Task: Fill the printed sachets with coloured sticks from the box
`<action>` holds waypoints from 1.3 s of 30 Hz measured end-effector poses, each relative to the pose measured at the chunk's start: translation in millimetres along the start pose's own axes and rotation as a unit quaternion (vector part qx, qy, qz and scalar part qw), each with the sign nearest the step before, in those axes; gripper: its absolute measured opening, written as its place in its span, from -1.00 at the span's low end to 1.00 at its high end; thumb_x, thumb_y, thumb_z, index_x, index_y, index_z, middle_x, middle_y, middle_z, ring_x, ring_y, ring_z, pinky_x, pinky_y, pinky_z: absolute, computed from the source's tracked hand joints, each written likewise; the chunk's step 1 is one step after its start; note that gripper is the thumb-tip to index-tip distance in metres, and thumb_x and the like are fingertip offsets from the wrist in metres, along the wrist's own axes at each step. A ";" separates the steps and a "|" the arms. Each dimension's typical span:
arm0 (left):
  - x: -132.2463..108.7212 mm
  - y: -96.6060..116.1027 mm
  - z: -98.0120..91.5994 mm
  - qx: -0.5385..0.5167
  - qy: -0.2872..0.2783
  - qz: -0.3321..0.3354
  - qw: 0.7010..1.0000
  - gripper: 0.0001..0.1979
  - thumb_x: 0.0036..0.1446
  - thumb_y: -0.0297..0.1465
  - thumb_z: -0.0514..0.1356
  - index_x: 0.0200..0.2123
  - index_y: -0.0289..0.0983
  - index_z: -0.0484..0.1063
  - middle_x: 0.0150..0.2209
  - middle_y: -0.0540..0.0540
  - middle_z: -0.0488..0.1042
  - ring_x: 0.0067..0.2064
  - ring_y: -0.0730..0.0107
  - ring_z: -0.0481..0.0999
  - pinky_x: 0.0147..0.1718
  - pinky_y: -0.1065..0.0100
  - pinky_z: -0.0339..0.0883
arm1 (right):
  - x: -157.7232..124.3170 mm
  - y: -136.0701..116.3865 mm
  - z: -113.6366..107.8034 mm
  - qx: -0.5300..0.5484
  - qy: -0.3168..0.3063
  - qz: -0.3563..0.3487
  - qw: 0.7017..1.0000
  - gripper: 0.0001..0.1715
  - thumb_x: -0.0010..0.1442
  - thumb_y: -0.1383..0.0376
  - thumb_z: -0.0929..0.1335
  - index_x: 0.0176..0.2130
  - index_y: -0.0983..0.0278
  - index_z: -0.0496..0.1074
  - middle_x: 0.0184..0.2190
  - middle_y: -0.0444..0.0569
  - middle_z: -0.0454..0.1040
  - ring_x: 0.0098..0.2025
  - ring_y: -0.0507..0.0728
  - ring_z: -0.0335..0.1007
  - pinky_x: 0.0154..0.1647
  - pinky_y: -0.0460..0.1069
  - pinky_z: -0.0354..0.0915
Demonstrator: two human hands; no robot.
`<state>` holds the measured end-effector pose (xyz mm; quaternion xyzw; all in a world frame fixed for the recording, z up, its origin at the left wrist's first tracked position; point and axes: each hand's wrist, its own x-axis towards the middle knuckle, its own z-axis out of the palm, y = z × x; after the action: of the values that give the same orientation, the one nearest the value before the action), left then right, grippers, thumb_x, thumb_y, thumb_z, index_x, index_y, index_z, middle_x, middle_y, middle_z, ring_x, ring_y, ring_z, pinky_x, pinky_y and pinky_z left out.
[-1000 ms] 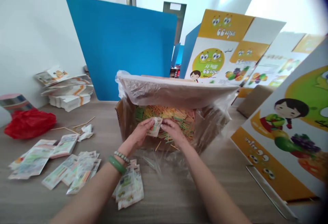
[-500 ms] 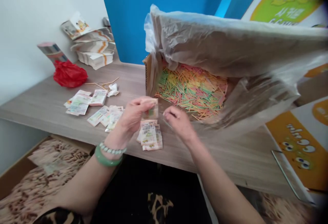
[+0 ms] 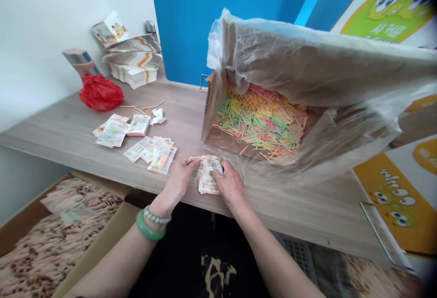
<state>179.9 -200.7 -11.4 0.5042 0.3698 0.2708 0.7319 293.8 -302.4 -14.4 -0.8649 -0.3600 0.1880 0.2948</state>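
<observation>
My left hand (image 3: 179, 179), with a beaded bracelet and a green bangle at the wrist, pinches the left edge of a small printed packet near the table's front edge. My right hand (image 3: 229, 180) grips the right side of the small stack of packets (image 3: 209, 183), its thumb lying across the top. How many packets each hand holds is hard to tell. Left of my hands lie more flat printed packets (image 3: 162, 158) in loose overlapping piles. Beyond my right hand, an open carton (image 3: 210, 102) lined with clear plastic holds many thin coloured sticks (image 3: 261, 120).
A red plastic bag (image 3: 100, 92) and stacked folded printed cartons (image 3: 133, 63) stand at the back left. Crumpled white paper (image 3: 158, 116) lies near thin sticks. Below the table's left side, an open box (image 3: 131, 225) holds many small pinkish pieces. Printed boxes (image 3: 392, 198) stand right.
Both hands have come down to the table and onto the packets. The packet raised in my left hand is now low at the stack; my right hand has closed on the stack's right side.
</observation>
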 end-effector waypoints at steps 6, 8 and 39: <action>0.9 15.8 -22.5 0.046 0.034 0.054 0.997 -0.71 -0.13 -0.19 0.39 -0.43 -0.31 0.57 -0.48 -0.03 0.50 -0.41 0.37 0.41 -0.38 0.36 0.27 | -2.7 13.4 2.5 0.078 0.057 -0.038 0.995 -0.69 0.18 0.20 0.26 -0.15 0.17 0.50 -0.18 0.04 0.51 -0.11 0.28 0.41 -0.06 0.14 0.25; 4.5 23.5 -47.7 0.097 0.111 0.098 0.984 -0.75 -0.06 -0.20 0.34 -0.45 -0.29 0.55 -0.51 0.00 0.45 -0.43 0.38 0.37 -0.40 0.37 0.22 | -4.1 16.8 7.2 0.112 0.083 -0.060 0.988 -0.68 0.16 0.19 0.25 -0.18 0.20 0.52 -0.14 0.07 0.49 -0.08 0.28 0.39 -0.02 0.14 0.24; 41.7 42.3 -166.1 0.486 0.142 0.141 0.851 -0.68 0.10 -0.28 0.17 -0.14 -0.30 0.57 -0.13 -0.17 0.57 -0.12 0.16 0.52 -0.08 0.24 0.35 | -14.1 -117.2 70.6 -0.197 -0.143 -0.232 0.942 -0.68 0.25 0.44 0.21 -0.09 0.34 0.48 -0.07 0.20 0.48 0.04 0.31 0.29 0.04 0.15 0.15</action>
<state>67.8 -64.6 -19.1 0.7984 0.4786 0.2256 0.2873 186.5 -219.9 9.5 -0.7621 -0.6192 0.1609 0.0994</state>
